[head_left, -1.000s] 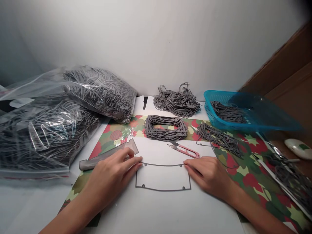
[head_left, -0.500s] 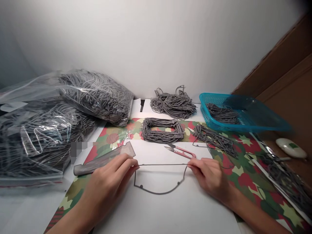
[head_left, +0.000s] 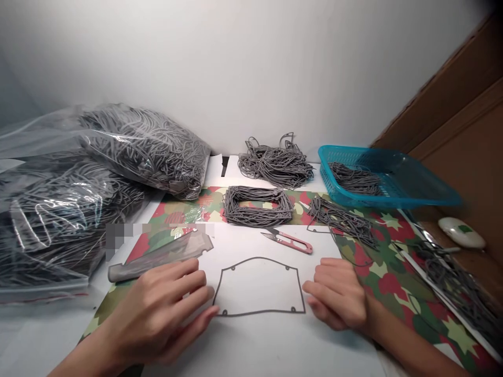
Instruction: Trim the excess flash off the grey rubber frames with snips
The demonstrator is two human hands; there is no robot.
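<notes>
A thin grey rubber gasket lies flat on white paper, its outline spread into a closed frame with a bowed far side and small eyelets near the corners. My left hand is beside its left edge, fingertips touching or almost touching it, thumb apart from the fingers. By the right edge, my right hand has loosely curled fingers, with a small gap between thumb and index finger and nothing between them. Beyond the gasket lie pink-handled thread snips.
A neat gasket stack and a looser pile lie behind. More gaskets lie right, near a blue basket. Stuffed clear bags and a translucent grey strip occupy the left. A white computer mouse is far right.
The gasket, earlier stretched between both hands with its curved side toward me, now lies on the paper with that side away. Both hands have let go and loosened.
</notes>
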